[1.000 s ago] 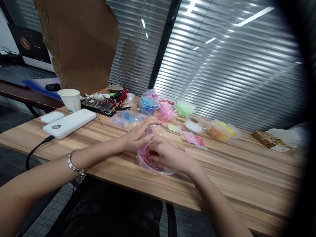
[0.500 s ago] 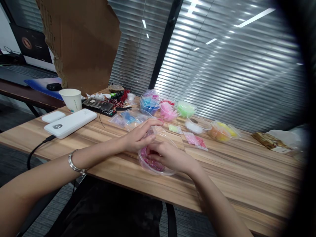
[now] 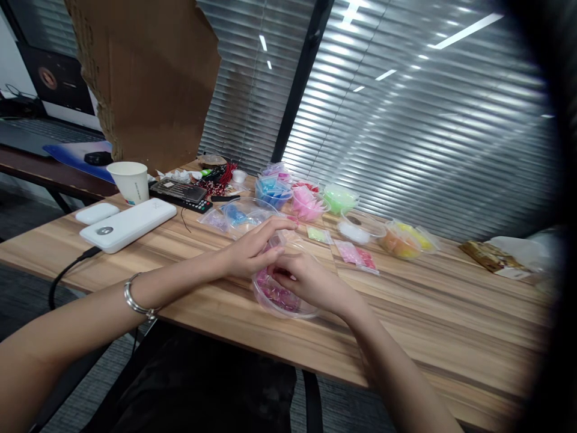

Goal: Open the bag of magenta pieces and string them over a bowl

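Note:
A clear round plastic tub (image 3: pixel 303 313) stands near the table's front edge, with shiny magenta-pink packets (image 3: pixel 280 294) inside it. My left hand (image 3: pixel 256 245) reaches over the tub's far left side, fingers stretched out and thumb apart; whether it touches the rim is unclear. Bent at the wrist, my right hand (image 3: pixel 309 278) has its curled fingers down in the tub among the pink packets. Its fingertips are partly hidden, so I cannot make out what they pinch. Just beyond my left hand sits another clear tub (image 3: pixel 232 224) with blue contents.
Tubs of blue (image 3: pixel 273 193), pink (image 3: pixel 308 204), green (image 3: pixel 340 199) and yellow-orange packets (image 3: pixel 403 240) line the back. Small pink and red bags (image 3: pixel 356 255) lie nearer. At left are a white power bank (image 3: pixel 130 224), a paper cup (image 3: pixel 130 182) and a remote (image 3: pixel 193 204).
My right hand has risen slightly inside the tub, and the pink packets under it have shifted. My left hand stays almost where it was.

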Demonstrator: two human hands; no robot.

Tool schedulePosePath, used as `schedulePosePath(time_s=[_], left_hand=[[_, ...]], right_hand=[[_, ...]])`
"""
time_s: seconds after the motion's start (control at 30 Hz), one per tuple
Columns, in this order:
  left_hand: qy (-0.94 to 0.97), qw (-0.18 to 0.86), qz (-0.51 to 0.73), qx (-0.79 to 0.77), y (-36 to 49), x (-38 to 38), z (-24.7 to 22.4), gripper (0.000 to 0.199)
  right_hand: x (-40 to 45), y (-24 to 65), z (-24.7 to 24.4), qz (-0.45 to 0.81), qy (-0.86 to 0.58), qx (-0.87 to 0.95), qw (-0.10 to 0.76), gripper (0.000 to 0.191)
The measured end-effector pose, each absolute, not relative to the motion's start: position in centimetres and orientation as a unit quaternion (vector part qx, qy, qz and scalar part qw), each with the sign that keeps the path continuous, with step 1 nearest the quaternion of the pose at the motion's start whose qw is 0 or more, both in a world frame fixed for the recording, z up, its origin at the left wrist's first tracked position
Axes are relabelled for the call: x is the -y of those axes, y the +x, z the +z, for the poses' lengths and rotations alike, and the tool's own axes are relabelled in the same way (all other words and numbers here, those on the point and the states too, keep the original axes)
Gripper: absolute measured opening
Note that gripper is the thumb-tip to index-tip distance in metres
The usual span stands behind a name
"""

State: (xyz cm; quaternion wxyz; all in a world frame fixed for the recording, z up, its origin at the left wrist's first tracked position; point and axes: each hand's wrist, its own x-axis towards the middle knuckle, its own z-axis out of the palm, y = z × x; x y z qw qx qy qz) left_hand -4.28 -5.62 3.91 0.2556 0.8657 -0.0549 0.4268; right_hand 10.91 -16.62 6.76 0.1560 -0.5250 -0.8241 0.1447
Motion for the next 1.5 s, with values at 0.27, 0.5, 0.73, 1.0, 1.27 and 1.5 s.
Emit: schedulePosePath(time_s=[0.27, 0.5, 0.73, 1.0, 1.27, 1.5], left_hand=[[0.862, 0.260, 0.432, 0.050, -4.2, 5.4, 3.7, 0.043], [0.858, 0.261, 0.442, 0.031, -4.3, 5.2, 3.7, 0.041], [0.860, 0.271, 0.432, 0.029, -4.5, 5.2, 3.6, 0.044], [0.866, 0.277, 0.415, 0.035, -4.5, 5.4, 3.9, 0.045], [0.870, 0.285, 0.400, 0.040, -4.6, 5.4, 4.1, 0.044], [0.871, 0.292, 0.392, 0.041, -4.5, 5.3, 4.0, 0.047]], right_hand=[[16.3, 11.2, 6.6, 0.162, -0.525, 0.804, 0.229, 0.016], [15.6, 11.5, 6.2, 0.234, -0.503, 0.733, 0.393, 0.010], [15.0, 11.9, 6.3, 0.333, -0.459, 0.645, 0.512, 0.010], [15.0, 12.0, 6.5, 0.368, -0.441, 0.621, 0.533, 0.011], [15.1, 12.1, 6.5, 0.382, -0.441, 0.609, 0.537, 0.008], [15.0, 12.4, 6.3, 0.391, -0.443, 0.600, 0.540, 0.010]])
